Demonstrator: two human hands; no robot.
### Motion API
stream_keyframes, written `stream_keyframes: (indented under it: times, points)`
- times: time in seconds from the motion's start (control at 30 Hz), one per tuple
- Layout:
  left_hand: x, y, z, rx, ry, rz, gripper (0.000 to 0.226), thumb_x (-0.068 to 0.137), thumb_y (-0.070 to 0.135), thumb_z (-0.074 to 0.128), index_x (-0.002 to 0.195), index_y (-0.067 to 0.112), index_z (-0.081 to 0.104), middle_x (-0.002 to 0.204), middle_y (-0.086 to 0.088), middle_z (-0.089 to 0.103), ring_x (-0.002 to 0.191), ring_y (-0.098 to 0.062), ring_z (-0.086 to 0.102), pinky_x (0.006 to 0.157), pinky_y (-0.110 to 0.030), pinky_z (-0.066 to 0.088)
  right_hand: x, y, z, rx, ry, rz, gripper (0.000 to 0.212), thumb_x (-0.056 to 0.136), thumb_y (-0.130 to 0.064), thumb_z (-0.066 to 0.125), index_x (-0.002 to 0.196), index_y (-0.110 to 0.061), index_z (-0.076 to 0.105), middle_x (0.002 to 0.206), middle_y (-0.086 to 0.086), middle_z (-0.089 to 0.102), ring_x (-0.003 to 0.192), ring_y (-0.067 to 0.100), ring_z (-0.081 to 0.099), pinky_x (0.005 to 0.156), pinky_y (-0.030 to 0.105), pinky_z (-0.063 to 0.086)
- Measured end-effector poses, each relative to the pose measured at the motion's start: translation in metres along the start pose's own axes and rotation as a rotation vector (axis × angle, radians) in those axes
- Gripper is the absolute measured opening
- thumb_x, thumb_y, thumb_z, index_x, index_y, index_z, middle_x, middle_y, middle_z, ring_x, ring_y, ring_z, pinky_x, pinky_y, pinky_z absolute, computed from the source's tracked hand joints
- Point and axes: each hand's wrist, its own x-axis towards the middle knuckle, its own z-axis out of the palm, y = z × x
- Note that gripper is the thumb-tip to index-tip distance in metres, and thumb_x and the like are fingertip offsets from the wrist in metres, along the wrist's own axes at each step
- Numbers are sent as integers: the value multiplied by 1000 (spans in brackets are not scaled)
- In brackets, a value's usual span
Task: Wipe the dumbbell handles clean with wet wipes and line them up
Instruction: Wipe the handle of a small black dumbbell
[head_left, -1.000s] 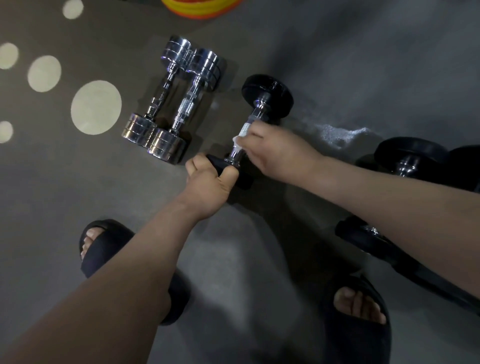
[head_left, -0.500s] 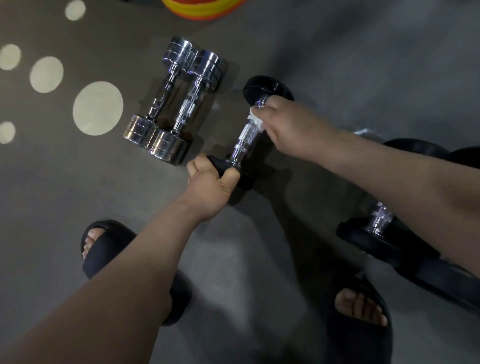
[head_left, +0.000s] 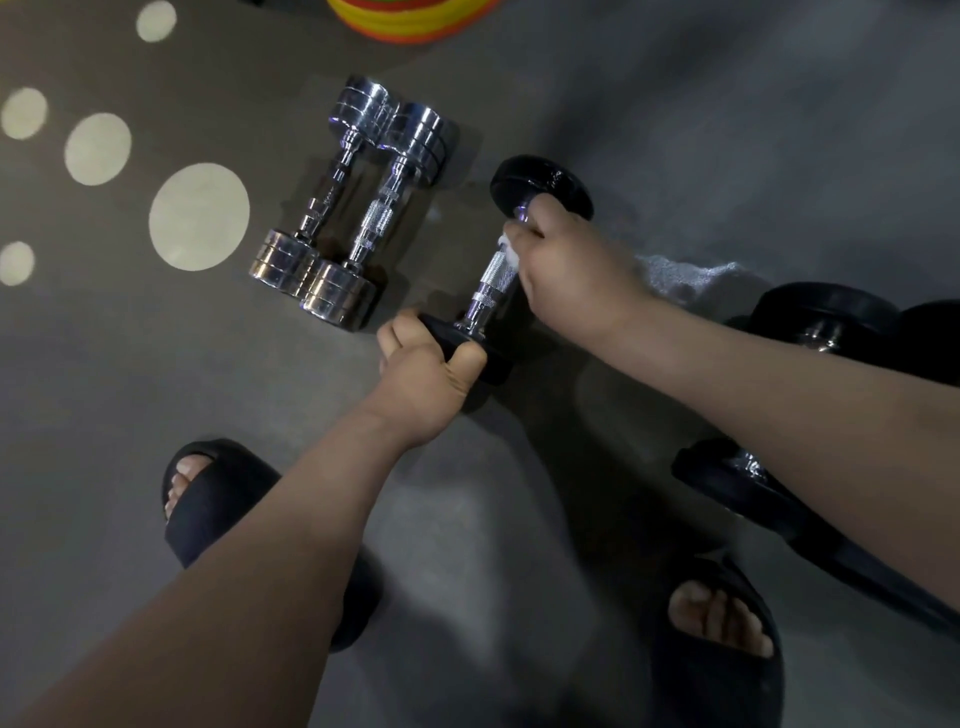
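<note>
Your left hand (head_left: 426, 379), just below the centre of the frame, curls its fingers and thumb round the near black head of the dumbbell (head_left: 491, 291), which lies slanting up and to the right on the floor (head_left: 156, 389). Your right hand (head_left: 566, 260), just right of centre, closes round the upper end of the knurled handle beside the far head, pinching a white wipe (head_left: 509, 252) against the metal; only a small corner of it shows at your fingers. Just left of this dumbbell the chrome pair (head_left: 384, 218) lies side by side, heads touching, on the same slant. More black weights (head_left: 821, 322) sit at the right edge, partly hidden by your forearm. Your feet in dark slippers (head_left: 218, 499) show at the bottom. Pale dots (head_left: 199, 216) mark the floor at upper left.
</note>
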Motion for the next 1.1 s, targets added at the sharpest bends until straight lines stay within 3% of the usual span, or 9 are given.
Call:
stream_keyframes:
  times: [0.07,0.17,0.3,0.47,0.53,0.63,0.77,0.97,1.1]
  points:
    - [-1,1,-1,10,1,-4,96,67,54,41,146,3,22,146,-14,22,140,-25,28,112,-25,23,-10,-8,7,77,4,-203,10,92,-7,57,97,-2,65,96,15,55,73,33,58,58,34,39]
    - [-2,2,-1,11,-11,-12,97,67,55,41,146,3,21,146,-14,21,140,-28,28,113,-29,24,-15,-7,4,59,-96,-403,23,93,-15,49,104,-5,67,97,11,56,79,31,60,60,36,48]
    - [1,-1,0,19,-2,-3,82,88,51,53,147,3,21,146,-13,22,140,-28,29,114,-29,24,5,14,-2,71,70,-120,46,100,-31,32,100,1,65,95,17,54,74,37,56,54,36,39]
    - [2,-3,2,27,14,12,76,94,44,55,147,1,21,147,-16,22,139,-30,30,112,-29,25,-21,-7,7,110,-86,-432,22,91,-9,53,107,-4,68,99,13,58,84,34,62,68,41,55]
    - [4,-4,1,35,24,4,68,96,40,56,144,1,25,145,-16,24,139,-31,32,111,-29,26,-11,-1,5,96,-53,-352,21,94,-14,51,108,-7,66,100,11,55,86,33,60,65,43,55]
    - [4,-2,-1,22,3,-24,86,81,57,50,143,2,26,145,-14,25,139,-29,32,111,-28,25,-9,-3,6,92,27,-238,23,98,-18,48,105,-4,66,99,13,54,81,34,58,63,43,53]
    - [8,-2,-3,-43,3,-66,89,76,58,48,145,8,27,142,-10,27,139,-27,33,116,-35,26,-23,-14,8,101,-73,-446,33,94,-17,40,111,-7,66,101,11,57,85,33,61,59,38,54]
    - [18,-12,-19,29,-12,-41,102,72,62,76,146,10,30,143,-9,32,138,-26,33,116,-41,33,1,6,-4,-65,-56,-115,31,92,-10,62,122,-1,61,102,16,57,68,35,57,44,33,40]
    - [12,-6,-32,50,8,-27,118,65,66,80,153,12,21,151,-9,28,142,-28,31,118,-42,31,14,6,-32,27,-134,-134,43,99,-31,34,114,-4,63,106,17,56,70,40,57,54,43,49]
